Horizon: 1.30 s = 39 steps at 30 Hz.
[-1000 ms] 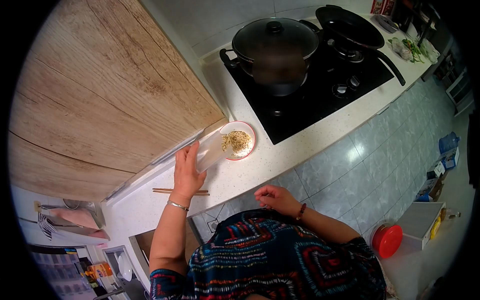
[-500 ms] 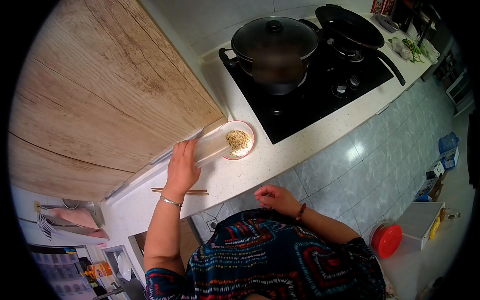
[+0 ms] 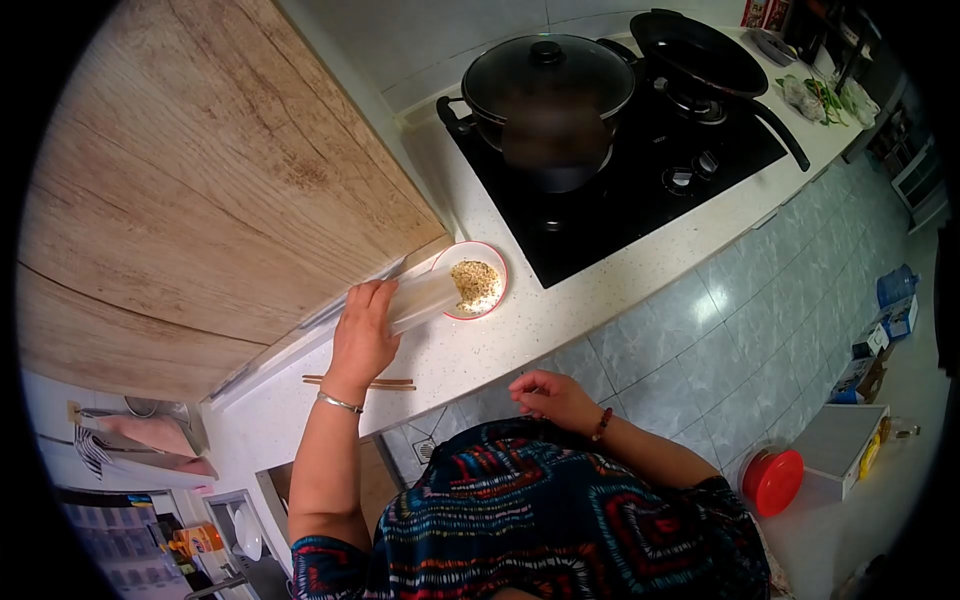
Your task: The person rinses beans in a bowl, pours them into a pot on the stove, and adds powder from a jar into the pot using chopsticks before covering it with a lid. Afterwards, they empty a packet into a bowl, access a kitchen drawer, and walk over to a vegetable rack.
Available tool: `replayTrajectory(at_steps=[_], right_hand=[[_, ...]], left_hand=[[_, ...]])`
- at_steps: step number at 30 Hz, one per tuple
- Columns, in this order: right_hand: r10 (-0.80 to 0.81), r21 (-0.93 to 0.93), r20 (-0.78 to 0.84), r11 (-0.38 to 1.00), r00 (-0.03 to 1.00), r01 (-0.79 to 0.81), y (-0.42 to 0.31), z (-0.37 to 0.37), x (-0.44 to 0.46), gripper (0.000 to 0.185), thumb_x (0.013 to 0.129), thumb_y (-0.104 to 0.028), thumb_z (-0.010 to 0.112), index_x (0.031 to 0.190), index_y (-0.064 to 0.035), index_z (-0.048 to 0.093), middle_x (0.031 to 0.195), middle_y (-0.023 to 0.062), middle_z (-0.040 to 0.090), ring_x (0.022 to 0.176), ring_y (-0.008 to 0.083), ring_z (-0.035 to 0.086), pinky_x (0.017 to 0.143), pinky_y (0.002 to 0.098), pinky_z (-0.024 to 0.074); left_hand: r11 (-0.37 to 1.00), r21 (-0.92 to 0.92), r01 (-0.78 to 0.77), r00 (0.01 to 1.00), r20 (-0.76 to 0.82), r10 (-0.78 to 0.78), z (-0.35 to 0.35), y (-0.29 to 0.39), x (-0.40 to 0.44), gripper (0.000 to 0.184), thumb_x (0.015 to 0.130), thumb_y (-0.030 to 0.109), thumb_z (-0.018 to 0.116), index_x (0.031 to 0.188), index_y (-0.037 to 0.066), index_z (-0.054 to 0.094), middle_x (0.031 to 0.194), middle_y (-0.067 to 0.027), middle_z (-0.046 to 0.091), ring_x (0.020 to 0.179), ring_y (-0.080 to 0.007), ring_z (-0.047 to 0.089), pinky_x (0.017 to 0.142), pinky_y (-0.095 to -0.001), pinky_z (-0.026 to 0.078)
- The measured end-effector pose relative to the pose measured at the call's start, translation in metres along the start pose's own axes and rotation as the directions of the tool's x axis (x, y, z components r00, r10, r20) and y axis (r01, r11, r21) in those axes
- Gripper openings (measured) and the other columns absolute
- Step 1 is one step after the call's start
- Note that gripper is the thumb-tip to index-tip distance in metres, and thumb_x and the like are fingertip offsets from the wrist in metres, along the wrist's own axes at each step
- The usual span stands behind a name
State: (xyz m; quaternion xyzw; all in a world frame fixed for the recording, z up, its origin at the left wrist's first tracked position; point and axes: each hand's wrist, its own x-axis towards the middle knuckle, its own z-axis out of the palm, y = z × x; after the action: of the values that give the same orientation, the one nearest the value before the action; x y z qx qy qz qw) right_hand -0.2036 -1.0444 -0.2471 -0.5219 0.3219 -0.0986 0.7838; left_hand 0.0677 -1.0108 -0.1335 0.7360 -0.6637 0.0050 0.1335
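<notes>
The wooden cabinet [image 3: 210, 170] stands beyond the fingers of our left hand [image 3: 365, 332], and the pale speckled counter [image 3: 475, 350] spreads below and around them. Farther out, ahead and to the right of these fingers, we see the black cooktop [image 3: 600, 218]; it bears the lidded pot [image 3: 548, 78] on its left side and the frying pan [image 3: 700, 55] on its right. In our left hand we hold the clear container [image 3: 420, 302], fingers wrapped around its closed end; it lies tilted, its mouth over the near-left part of the red-rimmed bowl [image 3: 489, 252]. The bowl sits on the counter just to the right of the left fingertips. Our right hand [image 3: 545, 393] hangs in front of the body, its fingers loosely curled and a little apart, nearer to us than the bowl. The chopsticks [image 3: 395, 384] lie on the counter on our side of the left fingers, passing beneath the wrist. Smallest, the flaky grains [image 3: 478, 283] show inside the bowl, right of the left fingers; whether any are falling, we cannot tell.
</notes>
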Motion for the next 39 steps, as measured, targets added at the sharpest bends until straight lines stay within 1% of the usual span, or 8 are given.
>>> replayTrajectory(at_steps=[3, 7, 9, 12, 18, 21, 28, 39], right_hand=[[0.005, -0.005, 0.005, 1.000, 1.000, -0.005, 0.000, 0.000, 0.000, 0.020, 0.083, -0.018, 0.056, 0.100, -0.0075, 0.057, 0.081, -0.0001, 0.059, 0.071, 0.0070, 0.056, 0.060, 0.0199, 0.0446], [-0.010, 0.018, 0.011, 1.000, 1.000, 0.009, 0.002, 0.001, 0.001, 0.020, 0.083, -0.018, 0.056, 0.100, -0.0069, 0.057, 0.081, 0.0004, 0.059, 0.071, 0.0072, 0.056, 0.060, 0.0199, 0.0447], [-0.010, 0.011, 0.011, 1.000, 1.000, 0.010, 0.001, 0.001, 0.000, 0.020, 0.083, -0.017, 0.056, 0.100, -0.0067, 0.057, 0.081, 0.0005, 0.059, 0.070, 0.0072, 0.056, 0.060, 0.0198, 0.0447], [-0.015, -0.004, 0.011, 1.000, 1.000, 0.015, 0.001, 0.000, -0.001, 0.020, 0.083, -0.017, 0.056, 0.100, -0.0065, 0.057, 0.080, 0.0006, 0.059, 0.070, 0.0072, 0.056, 0.060, 0.0197, 0.0447], [-0.027, 0.011, 0.012, 1.000, 1.000, 0.027, 0.000, 0.000, -0.003, 0.019, 0.083, -0.016, 0.055, 0.099, -0.0064, 0.057, 0.078, 0.0004, 0.059, 0.068, 0.0067, 0.055, 0.059, 0.0198, 0.0446], [-0.025, 0.007, 0.009, 1.000, 1.000, 0.025, 0.000, 0.000, -0.004, 0.019, 0.083, -0.016, 0.055, 0.100, -0.0065, 0.057, 0.078, 0.0005, 0.058, 0.068, 0.0065, 0.055, 0.058, 0.0197, 0.0446], [-0.009, -0.020, 0.009, 1.000, 1.000, 0.009, -0.001, -0.002, -0.004, 0.020, 0.083, -0.018, 0.055, 0.100, -0.0068, 0.057, 0.078, 0.0007, 0.059, 0.069, 0.0065, 0.055, 0.058, 0.0197, 0.0448], [-0.014, -0.028, 0.010, 1.000, 1.000, 0.014, -0.001, -0.004, -0.005, 0.020, 0.083, -0.019, 0.055, 0.100, -0.0073, 0.057, 0.079, 0.0006, 0.059, 0.069, 0.0069, 0.056, 0.059, 0.0201, 0.0449]], left_hand=[[1.000, -0.008, -0.023, 0.999, -0.028, 0.023, -0.003, 0.004, 0.001, 0.058, 0.054, -0.004, 0.066, 0.108, 0.004, 0.049, 0.107, -0.0136, 0.049, 0.101, -0.0307, 0.045, 0.086, -0.0352, 0.041], [1.000, -0.015, -0.013, 1.000, -0.011, 0.013, -0.003, 0.005, -0.002, 0.059, 0.054, -0.004, 0.067, 0.109, 0.005, 0.048, 0.107, -0.0133, 0.049, 0.101, -0.0308, 0.045, 0.086, -0.0353, 0.041], [1.000, -0.022, 0.021, 1.000, 0.011, -0.021, -0.001, 0.003, -0.003, 0.064, 0.051, -0.002, 0.071, 0.110, 0.005, 0.047, 0.109, -0.0135, 0.048, 0.104, -0.0308, 0.044, 0.089, -0.0357, 0.039], [0.999, -0.035, 0.010, 1.000, -0.010, -0.011, -0.002, 0.004, -0.004, 0.060, 0.053, -0.005, 0.067, 0.109, 0.005, 0.048, 0.107, -0.0127, 0.048, 0.100, -0.0306, 0.045, 0.086, -0.0353, 0.041], [0.999, -0.036, 0.034, 0.999, 0.003, -0.034, -0.002, 0.004, -0.006, 0.064, 0.051, -0.003, 0.071, 0.111, 0.006, 0.047, 0.109, -0.0128, 0.048, 0.104, -0.0308, 0.044, 0.089, -0.0354, 0.040], [0.999, -0.048, 0.009, 0.999, -0.038, -0.011, -0.001, 0.004, -0.007, 0.063, 0.052, -0.004, 0.069, 0.111, 0.006, 0.047, 0.108, -0.0123, 0.048, 0.101, -0.0307, 0.045, 0.087, -0.0353, 0.040], [0.999, -0.045, 0.009, 1.000, -0.028, -0.010, 0.004, 0.002, -0.011, 0.063, 0.053, -0.004, 0.068, 0.111, 0.005, 0.047, 0.109, -0.0124, 0.048, 0.102, -0.0307, 0.044, 0.088, -0.0350, 0.040], [0.989, -0.129, 0.073, 0.995, -0.055, -0.080, 0.004, 0.001, -0.013, 0.063, 0.053, -0.003, 0.069, 0.111, 0.005, 0.047, 0.108, -0.0123, 0.049, 0.104, -0.0311, 0.044, 0.090, -0.0352, 0.038]])
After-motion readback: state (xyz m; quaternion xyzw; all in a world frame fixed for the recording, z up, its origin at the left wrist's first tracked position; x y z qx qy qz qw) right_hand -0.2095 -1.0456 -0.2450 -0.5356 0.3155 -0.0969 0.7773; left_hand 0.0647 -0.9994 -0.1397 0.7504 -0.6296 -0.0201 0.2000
